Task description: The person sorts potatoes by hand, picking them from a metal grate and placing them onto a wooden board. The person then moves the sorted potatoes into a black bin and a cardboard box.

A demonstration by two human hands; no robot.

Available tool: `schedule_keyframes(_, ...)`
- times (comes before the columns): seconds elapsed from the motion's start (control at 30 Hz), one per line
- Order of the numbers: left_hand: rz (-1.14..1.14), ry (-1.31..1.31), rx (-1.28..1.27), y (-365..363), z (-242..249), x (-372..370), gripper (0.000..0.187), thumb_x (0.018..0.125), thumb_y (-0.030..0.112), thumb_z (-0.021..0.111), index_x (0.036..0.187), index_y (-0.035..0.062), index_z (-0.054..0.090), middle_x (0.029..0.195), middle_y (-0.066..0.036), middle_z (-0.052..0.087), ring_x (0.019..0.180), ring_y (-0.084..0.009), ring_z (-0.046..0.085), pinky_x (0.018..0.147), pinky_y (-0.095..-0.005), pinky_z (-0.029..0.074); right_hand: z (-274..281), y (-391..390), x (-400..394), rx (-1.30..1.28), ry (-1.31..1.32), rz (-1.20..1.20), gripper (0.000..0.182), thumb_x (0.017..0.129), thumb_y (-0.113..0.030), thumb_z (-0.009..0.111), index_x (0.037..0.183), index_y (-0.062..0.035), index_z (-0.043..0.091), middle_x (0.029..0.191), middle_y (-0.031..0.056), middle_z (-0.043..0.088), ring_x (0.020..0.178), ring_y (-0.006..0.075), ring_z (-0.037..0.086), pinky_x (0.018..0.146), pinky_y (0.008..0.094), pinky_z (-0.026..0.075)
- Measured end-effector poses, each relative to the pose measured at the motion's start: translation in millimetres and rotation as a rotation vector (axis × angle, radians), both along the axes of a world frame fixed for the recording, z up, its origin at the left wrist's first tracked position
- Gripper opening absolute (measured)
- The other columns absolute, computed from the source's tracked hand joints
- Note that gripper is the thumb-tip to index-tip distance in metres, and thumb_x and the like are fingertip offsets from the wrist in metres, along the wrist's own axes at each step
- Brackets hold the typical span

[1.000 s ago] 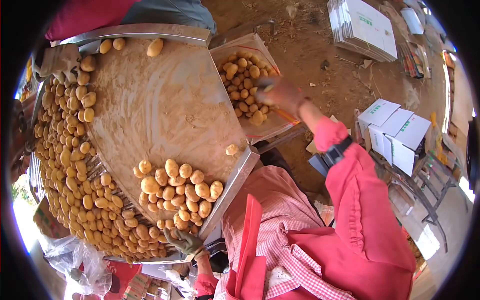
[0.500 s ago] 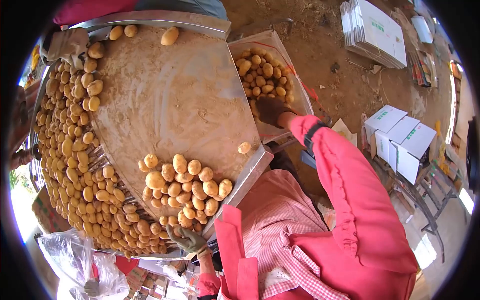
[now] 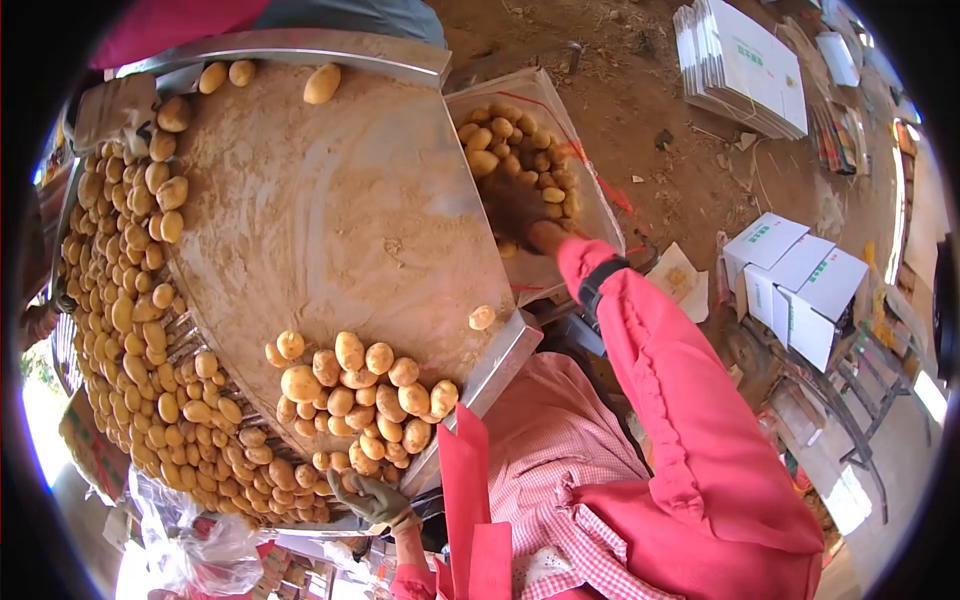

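Observation:
My right hand (image 3: 518,208), in a dark glove, reaches into a lined box (image 3: 590,195) beside the metal table. It is over the potatoes (image 3: 500,145) there; motion blur and shade hide its fingers. My left hand (image 3: 372,500), in a grey-green glove, rests at the table's near edge with fingers apart. Its fingertips are close to a loose group of potatoes (image 3: 360,395) on the sheet-metal table top (image 3: 330,210). Nothing shows held in that hand. One lone potato (image 3: 482,317) lies near the right rim.
Many potatoes (image 3: 150,350) cover the slatted rollers on the left. Another person's gloved hand (image 3: 115,115) is at the upper left. Flattened cartons (image 3: 745,65) and white boxes (image 3: 795,275) are on the right. A raised metal rim (image 3: 480,385) edges the table.
My right hand has moved further in over the boxed potatoes and is blurred. My left hand stays by the near edge. The whole view has shifted slightly.

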State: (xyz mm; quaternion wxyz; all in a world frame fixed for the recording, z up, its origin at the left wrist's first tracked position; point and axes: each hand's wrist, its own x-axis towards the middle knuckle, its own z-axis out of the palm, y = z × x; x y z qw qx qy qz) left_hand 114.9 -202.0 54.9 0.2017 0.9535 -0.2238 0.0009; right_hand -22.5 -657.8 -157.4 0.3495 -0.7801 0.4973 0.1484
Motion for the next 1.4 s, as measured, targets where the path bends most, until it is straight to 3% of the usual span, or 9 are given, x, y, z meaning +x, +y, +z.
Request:
schedule_keyframes(0.07,-0.012,-0.019,-0.006,5,-3,0,0.043,0.103,0.008,0.045,0.145,-0.0007,0.041,0.146,-0.020,0.048,0.135,-0.0340,0.047,0.113,-0.0447,0.037,-9,16,18,-0.005,0.018,-0.002,0.044,0.074,-0.024,0.073,0.116,-0.0089,0.067,0.133,0.0145,0.059,0.117,0.0355,0.061,0.096,0.0479,0.051)
schedule_keyframes(0.17,-0.027,-0.049,0.004,9,-6,4,0.042,0.103,0.008,0.046,0.144,-0.0012,0.042,0.145,-0.020,0.050,0.134,-0.0342,0.049,0.111,-0.0445,0.039,-49,40,22,-0.377,-0.144,0.958,0.036,0.076,-0.022,0.070,0.108,-0.0065,0.068,0.126,0.0162,0.064,0.112,0.0342,0.063,0.089,0.0470,0.054)
schedule_keyframes(0.23,-0.049,-0.070,0.027,20,-12,5,0.042,0.103,0.008,0.045,0.144,-0.0013,0.043,0.145,-0.020,0.050,0.133,-0.0341,0.049,0.111,-0.0442,0.039,-5,13,-2,0.029,-0.162,0.071,0.030,0.079,-0.020,0.069,0.106,-0.0050,0.069,0.117,0.0174,0.069,0.114,0.0325,0.063,0.089,0.0464,0.055)
schedule_keyframes(0.3,-0.016,-0.051,-0.019,8,-8,1,0.041,0.103,0.008,0.046,0.143,-0.0014,0.044,0.145,-0.020,0.049,0.134,-0.0341,0.048,0.111,-0.0442,0.039,42,-24,-17,0.134,0.014,-0.026,0.046,0.088,-0.024,0.067,0.130,-0.0100,0.057,0.131,0.0196,0.062,0.108,0.0394,0.067,0.090,0.0475,0.055)
schedule_keyframes(0.5,-0.025,-0.032,-0.004,15,-9,4,0.042,0.104,0.010,0.044,0.145,-0.0009,0.041,0.147,-0.021,0.047,0.136,-0.0337,0.046,0.113,-0.0441,0.037,-12,-33,-63,-0.035,0.096,-0.438,0.051,0.077,-0.023,0.075,0.124,-0.0078,0.062,0.133,0.0217,0.060,0.117,0.0405,0.062,0.095,0.0496,0.053)
schedule_keyframes(0.9,0.040,0.062,0.011,7,-3,1,0.045,0.104,0.013,0.047,0.147,0.0008,0.040,0.147,-0.018,0.048,0.136,-0.0328,0.046,0.112,-0.0430,0.038,23,6,-37,0.340,-0.103,0.202,0.054,0.077,-0.031,0.073,0.126,-0.0094,0.064,0.125,0.0214,0.064,0.118,0.0391,0.062,0.094,0.0437,0.053)
schedule_keyframes(1.07,0.012,-0.056,-0.056,7,-9,7,0.046,0.095,0.013,0.057,0.139,-0.0013,0.051,0.132,-0.022,0.060,0.123,-0.0343,0.056,0.106,-0.0440,0.042,106,-12,-86,0.567,-0.589,-0.502,0.049,0.088,-0.015,0.066,0.135,-0.0008,0.055,0.121,0.0154,0.068,0.104,0.0278,0.068,0.085,0.0413,0.057)
schedule_keyframes(1.23,0.116,0.006,-0.152,-8,2,-2,0.048,0.094,0.013,0.059,0.140,0.0025,0.052,0.117,-0.017,0.067,0.093,-0.0256,0.066,0.082,-0.0355,0.053,211,-15,-92,0.846,-0.816,-0.516,0.052,0.091,-0.019,0.069,0.137,-0.0027,0.052,0.122,0.0116,0.063,0.093,0.0183,0.070,0.057,0.0354,0.061)
schedule_keyframes(1.4,0.092,-0.061,-0.130,-11,8,1,0.045,0.095,0.017,0.061,0.137,0.0039,0.055,0.121,-0.021,0.067,0.103,-0.0368,0.068,0.087,-0.0427,0.054,210,30,-27,0.684,-0.711,-0.136,0.048,0.090,-0.017,0.072,0.132,-0.0003,0.058,0.113,0.0082,0.069,0.097,0.0136,0.065,0.084,0.0283,0.055)
